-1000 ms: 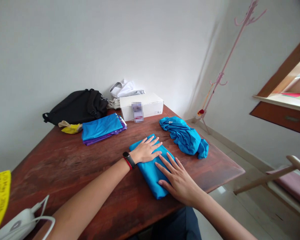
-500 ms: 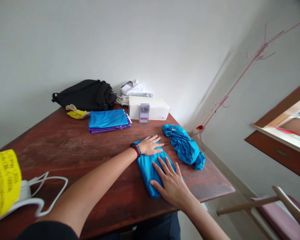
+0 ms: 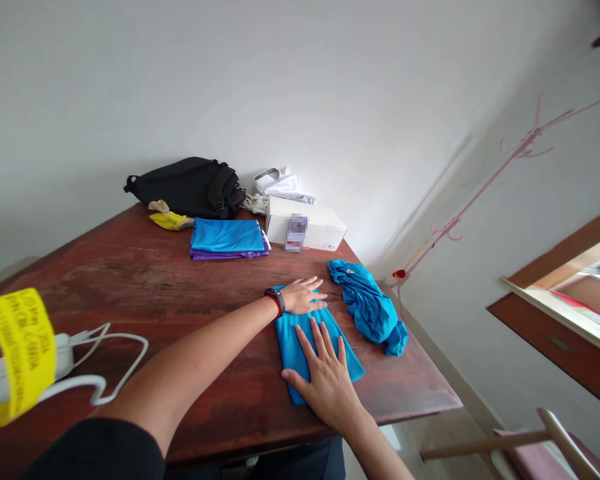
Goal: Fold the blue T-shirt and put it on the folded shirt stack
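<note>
Head view, and here we are at the table (image 3: pixel 95 280), with both arms reaching out over its dark red-brown top. The left grip (image 3: pixel 300 296) is wide open, palm down, resting on the far end of a folded bright blue cloth (image 3: pixel 293 350). The right grip (image 3: pixel 325 383) is open too, fingers spread across the near end, and neither one is closed on anything. Flat hands like these seem placed to pin the cloth and smooth it against the wood. The cloth lies in a long strip between them, near the table's front edge.

Just to the right, a crumpled blue garment (image 3: pixel 365 303) sits bunched in a heap, well short of neat. Up ahead, a flat blue fold (image 3: pixel 227 235) is stacked on a purple one (image 3: pixel 230 255), squared up as a tidy pile. Behind that stand a white box (image 3: pixel 305 227) with a blurred label, a black backpack (image 3: pixel 187 188) against the wall, and a yellow scrap (image 3: pixel 167 221) beside it. A white cloth (image 3: pixel 283 185) is tucked behind the box. At the left edge, a yellow printed tag (image 3: pixel 17 353) hangs in front of a white cable (image 3: pixel 120 347). A pink coat rack (image 3: pixel 480 193) stands off to the right by the wall.
</note>
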Action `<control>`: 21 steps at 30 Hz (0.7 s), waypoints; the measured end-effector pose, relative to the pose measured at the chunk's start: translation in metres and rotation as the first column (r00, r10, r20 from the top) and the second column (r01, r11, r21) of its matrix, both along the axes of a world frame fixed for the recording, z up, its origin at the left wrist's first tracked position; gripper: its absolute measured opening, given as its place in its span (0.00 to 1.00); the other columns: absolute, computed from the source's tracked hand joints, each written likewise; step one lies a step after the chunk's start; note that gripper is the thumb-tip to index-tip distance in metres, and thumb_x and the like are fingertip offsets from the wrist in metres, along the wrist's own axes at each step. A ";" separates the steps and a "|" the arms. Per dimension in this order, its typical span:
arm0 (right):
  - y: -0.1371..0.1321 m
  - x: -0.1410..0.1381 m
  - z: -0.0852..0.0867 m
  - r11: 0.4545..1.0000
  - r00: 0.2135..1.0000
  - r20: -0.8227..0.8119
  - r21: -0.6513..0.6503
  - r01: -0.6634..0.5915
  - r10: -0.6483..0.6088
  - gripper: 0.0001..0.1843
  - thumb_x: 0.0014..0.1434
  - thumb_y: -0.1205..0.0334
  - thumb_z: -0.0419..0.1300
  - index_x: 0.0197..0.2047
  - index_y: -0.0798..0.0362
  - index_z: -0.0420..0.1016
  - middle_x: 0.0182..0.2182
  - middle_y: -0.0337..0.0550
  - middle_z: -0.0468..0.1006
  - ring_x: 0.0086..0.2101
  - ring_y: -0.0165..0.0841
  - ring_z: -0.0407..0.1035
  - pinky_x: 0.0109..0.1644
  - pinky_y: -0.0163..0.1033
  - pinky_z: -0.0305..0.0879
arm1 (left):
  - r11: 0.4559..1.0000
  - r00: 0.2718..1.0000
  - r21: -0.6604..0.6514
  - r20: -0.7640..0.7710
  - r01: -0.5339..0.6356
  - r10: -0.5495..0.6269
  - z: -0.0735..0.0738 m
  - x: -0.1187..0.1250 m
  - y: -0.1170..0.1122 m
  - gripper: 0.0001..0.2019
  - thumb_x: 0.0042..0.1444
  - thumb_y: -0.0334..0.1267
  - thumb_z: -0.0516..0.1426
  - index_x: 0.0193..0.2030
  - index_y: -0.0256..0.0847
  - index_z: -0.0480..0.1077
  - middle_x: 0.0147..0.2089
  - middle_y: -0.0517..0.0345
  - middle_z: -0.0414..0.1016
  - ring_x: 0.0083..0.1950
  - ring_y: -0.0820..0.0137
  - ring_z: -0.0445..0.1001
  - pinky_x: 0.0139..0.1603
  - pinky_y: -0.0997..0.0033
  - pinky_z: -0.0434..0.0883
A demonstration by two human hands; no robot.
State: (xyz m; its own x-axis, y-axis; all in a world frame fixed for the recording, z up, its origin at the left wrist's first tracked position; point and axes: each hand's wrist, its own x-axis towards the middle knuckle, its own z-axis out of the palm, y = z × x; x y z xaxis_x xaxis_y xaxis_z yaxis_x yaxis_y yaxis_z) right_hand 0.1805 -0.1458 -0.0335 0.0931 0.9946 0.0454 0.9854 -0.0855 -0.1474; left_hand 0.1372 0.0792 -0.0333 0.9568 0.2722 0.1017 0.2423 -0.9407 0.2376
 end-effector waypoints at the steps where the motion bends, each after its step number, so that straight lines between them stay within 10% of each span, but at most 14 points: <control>1: -0.004 0.000 0.000 1.000 1.000 -0.007 0.016 -0.012 0.012 0.44 0.64 0.31 0.53 0.75 0.41 0.51 0.75 0.53 0.44 0.72 0.56 0.39 0.69 0.73 0.39 | 1.000 1.000 -0.001 0.001 0.002 -0.002 0.000 0.000 -0.001 0.31 0.70 0.60 0.41 0.71 0.50 0.62 0.79 0.49 0.46 0.79 0.51 0.42 0.72 0.42 0.51; 6: -0.043 0.000 -0.015 0.960 0.977 -0.138 0.248 -0.127 0.164 0.35 0.64 0.43 0.61 0.71 0.42 0.63 0.71 0.51 0.58 0.70 0.56 0.49 0.69 0.67 0.51 | 1.000 1.000 0.002 0.004 -0.007 0.007 -0.002 -0.001 -0.002 0.33 0.69 0.62 0.39 0.72 0.49 0.62 0.79 0.48 0.45 0.79 0.51 0.42 0.72 0.41 0.50; 9: -0.077 -0.003 -0.033 0.902 0.903 -0.403 0.430 0.045 0.147 0.11 0.65 0.53 0.61 0.42 0.48 0.83 0.50 0.52 0.80 0.52 0.47 0.74 0.56 0.49 0.72 | 1.000 1.000 0.002 0.006 -0.015 0.015 -0.003 0.000 -0.002 0.34 0.69 0.64 0.38 0.72 0.50 0.62 0.79 0.49 0.46 0.79 0.52 0.42 0.72 0.42 0.50; 12: -0.102 -0.010 -0.046 0.908 0.609 -0.793 0.237 0.345 -0.025 0.20 0.64 0.46 0.62 0.30 0.53 0.78 0.24 0.43 0.76 0.23 0.32 0.72 0.26 0.33 0.68 | 1.000 1.000 0.001 0.006 -0.012 0.012 -0.005 0.001 -0.001 0.34 0.68 0.64 0.39 0.71 0.50 0.62 0.78 0.48 0.47 0.79 0.51 0.43 0.72 0.41 0.49; 16: -0.106 -0.022 -0.038 0.922 -0.017 -0.978 -0.200 0.333 -0.206 0.41 0.55 0.34 0.66 0.61 0.55 0.70 0.28 0.43 0.79 0.12 0.25 0.64 0.13 0.28 0.54 | 1.000 1.000 0.001 0.005 -0.010 0.010 -0.008 0.003 0.000 0.32 0.69 0.62 0.41 0.71 0.49 0.62 0.78 0.49 0.49 0.79 0.51 0.43 0.73 0.41 0.49; 21: -0.096 -0.035 -0.016 0.917 -0.225 -0.952 -0.268 0.295 -0.206 0.49 0.53 0.41 0.72 0.68 0.54 0.59 0.32 0.43 0.81 0.12 0.25 0.67 0.11 0.24 0.52 | 1.000 1.000 0.015 0.004 -0.021 0.021 -0.010 0.006 0.001 0.31 0.68 0.61 0.42 0.71 0.51 0.62 0.77 0.54 0.52 0.78 0.52 0.44 0.73 0.45 0.47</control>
